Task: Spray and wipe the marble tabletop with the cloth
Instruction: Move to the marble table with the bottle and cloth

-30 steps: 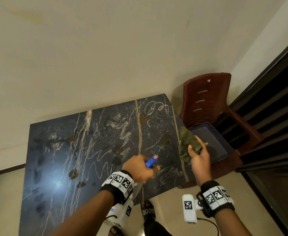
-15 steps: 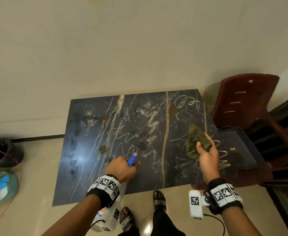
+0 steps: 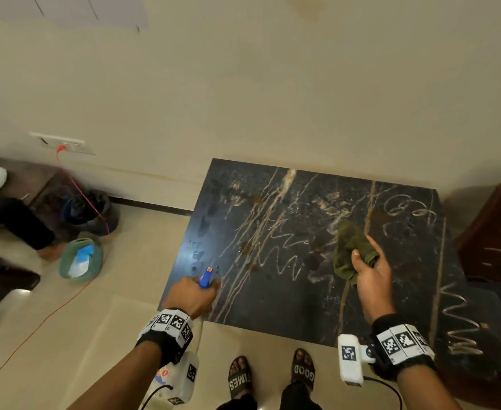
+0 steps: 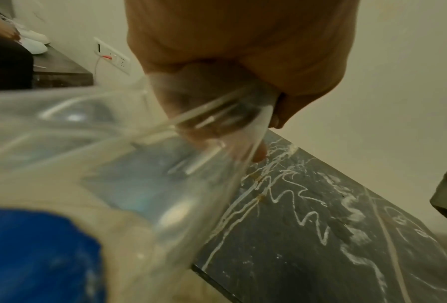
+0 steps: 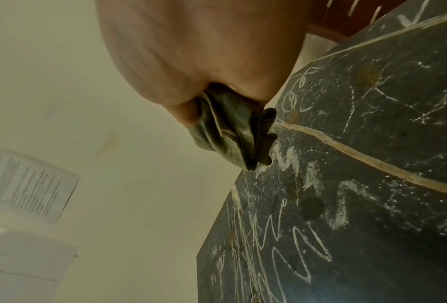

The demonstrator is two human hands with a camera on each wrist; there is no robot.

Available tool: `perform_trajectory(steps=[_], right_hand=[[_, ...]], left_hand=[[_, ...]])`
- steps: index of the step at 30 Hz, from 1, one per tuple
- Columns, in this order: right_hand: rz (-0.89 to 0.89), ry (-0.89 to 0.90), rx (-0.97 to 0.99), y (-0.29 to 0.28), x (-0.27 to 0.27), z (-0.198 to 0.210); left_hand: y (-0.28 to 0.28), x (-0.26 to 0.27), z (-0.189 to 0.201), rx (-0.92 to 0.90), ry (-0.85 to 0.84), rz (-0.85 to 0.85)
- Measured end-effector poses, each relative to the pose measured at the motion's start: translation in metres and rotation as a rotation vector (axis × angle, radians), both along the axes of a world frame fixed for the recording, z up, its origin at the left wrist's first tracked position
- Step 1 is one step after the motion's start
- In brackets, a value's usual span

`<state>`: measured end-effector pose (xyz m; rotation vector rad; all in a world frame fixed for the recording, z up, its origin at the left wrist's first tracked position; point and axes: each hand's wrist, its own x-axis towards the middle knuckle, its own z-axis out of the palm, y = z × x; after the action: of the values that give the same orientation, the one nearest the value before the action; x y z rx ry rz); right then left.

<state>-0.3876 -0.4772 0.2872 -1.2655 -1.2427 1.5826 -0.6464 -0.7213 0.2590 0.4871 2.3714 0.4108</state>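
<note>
The dark marble tabletop (image 3: pixel 287 291) carries chalk scribbles, tan streaks and brown spots. My left hand (image 3: pixel 191 294) grips a clear spray bottle (image 4: pixel 113 164) by its neck at the table's near left corner; its blue nozzle (image 3: pixel 206 276) points over the left part of the marble (image 4: pixel 321 235). My right hand (image 3: pixel 370 273) holds a bunched olive-green cloth (image 3: pixel 348 250) above the right half of the top (image 5: pixel 360 184). In the right wrist view the cloth (image 5: pixel 233 133) sticks out between thumb and fingers, just off the surface.
A dark red plastic chair (image 3: pixel 495 232) stands at the table's right. On the floor to the left are a green basket (image 3: pixel 80 258), a dark bucket (image 3: pixel 92 211) and an orange cord (image 3: pixel 36 327). Another person's leg (image 3: pixel 12 220) is at far left. My sandalled feet (image 3: pixel 270 374) are at the near edge.
The head view has swung left, so the table now sits to the right. My left hand with the bottle has moved to the table's left corner. The right hand still holds the cloth.
</note>
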Motion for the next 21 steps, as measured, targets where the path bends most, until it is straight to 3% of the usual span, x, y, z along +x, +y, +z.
perform_trajectory(steps=[6,14,21], right_hand=[[0.054,0.011,0.013,-0.005,-0.024,0.006],[0.049,-0.013,0.01,-0.006,-0.028,-0.001],[-0.021,-0.048,0.019,-0.004,-0.009,0.0]], left_hand=[[-0.023,-0.015,-0.008,0.143,-0.02,0.091],[0.004,0.009,-0.013,0.032,-0.043,-0.179],[0.048,0.045,-0.013,0.083,-0.214,-0.455]])
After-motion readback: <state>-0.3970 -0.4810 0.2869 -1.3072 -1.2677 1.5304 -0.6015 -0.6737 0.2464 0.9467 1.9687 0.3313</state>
